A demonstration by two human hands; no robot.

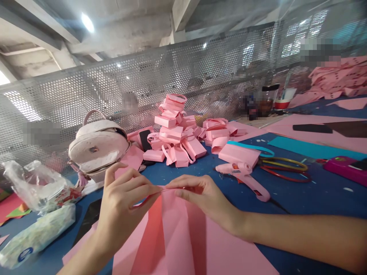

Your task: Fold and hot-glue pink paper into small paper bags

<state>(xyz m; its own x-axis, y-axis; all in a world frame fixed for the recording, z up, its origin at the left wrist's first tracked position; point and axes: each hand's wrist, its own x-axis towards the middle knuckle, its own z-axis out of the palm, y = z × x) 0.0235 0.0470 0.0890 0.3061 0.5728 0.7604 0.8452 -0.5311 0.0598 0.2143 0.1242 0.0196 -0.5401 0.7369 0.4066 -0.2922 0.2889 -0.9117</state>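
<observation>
Between my two hands is a pink sheet, bent up into a raised fold in front of me. My left hand pinches the fold's upper edge from the left, its index finger lifted. From the right, my right hand presses the same edge between thumb and fingers, close to the left fingertips. Further flat pink material spreads beneath on the blue table. A pink glue gun lies to the right of my right hand, its dark cord trailing toward me.
Pink folded paper pieces form a pile at the back. Left of it stands a white backpack. A plastic bag and a tissue pack lie far left. Scissors and a magenta box are at right. A perforated metal screen rises behind.
</observation>
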